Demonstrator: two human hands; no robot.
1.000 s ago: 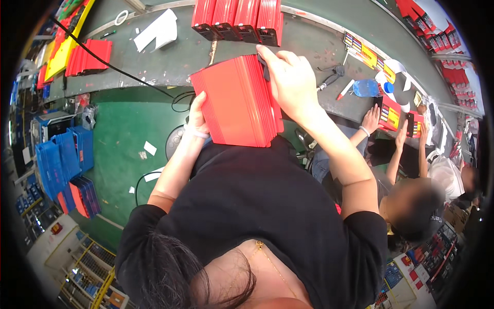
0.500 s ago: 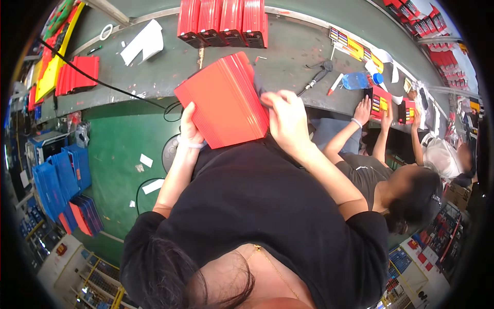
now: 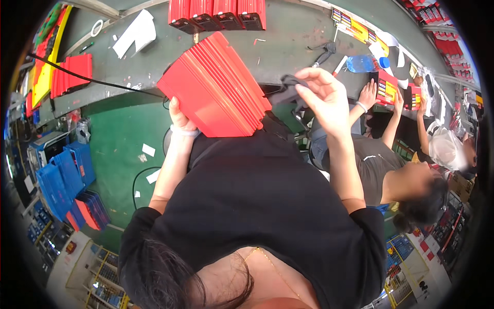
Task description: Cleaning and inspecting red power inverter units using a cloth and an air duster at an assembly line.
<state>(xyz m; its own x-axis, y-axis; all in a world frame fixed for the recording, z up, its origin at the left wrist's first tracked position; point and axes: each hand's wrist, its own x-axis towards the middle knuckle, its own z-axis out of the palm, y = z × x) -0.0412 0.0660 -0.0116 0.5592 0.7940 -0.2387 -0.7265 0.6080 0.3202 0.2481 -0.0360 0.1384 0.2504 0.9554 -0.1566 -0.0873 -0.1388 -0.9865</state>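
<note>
A large red ribbed metal case [image 3: 208, 87] is tilted above my lap, near the front edge of the bench. My left hand [image 3: 182, 119] grips it at its lower left edge, thumb on the broad face; the other fingers are behind it. To the right of the case, apart from it, my right hand [image 3: 327, 98] pinches a crumpled dark cloth [image 3: 286, 90] between thumb and fingertips. The cloth hangs towards the case's right end.
Several red cases [image 3: 224, 14] stand in a row on the grey bench [image 3: 278, 51]. White paper [image 3: 136, 33], a crimping tool [image 3: 324, 51] and a blue-capped bottle [image 3: 363, 64] lie there. At right, a co-worker [image 3: 378, 165] handles a red box [image 3: 387, 87]. Blue cases [image 3: 64, 175] stand left.
My right hand has moved right, away from the case, drawing the dark cloth with it. The red case has shifted slightly left and tilted, showing more of its ribbed side.
</note>
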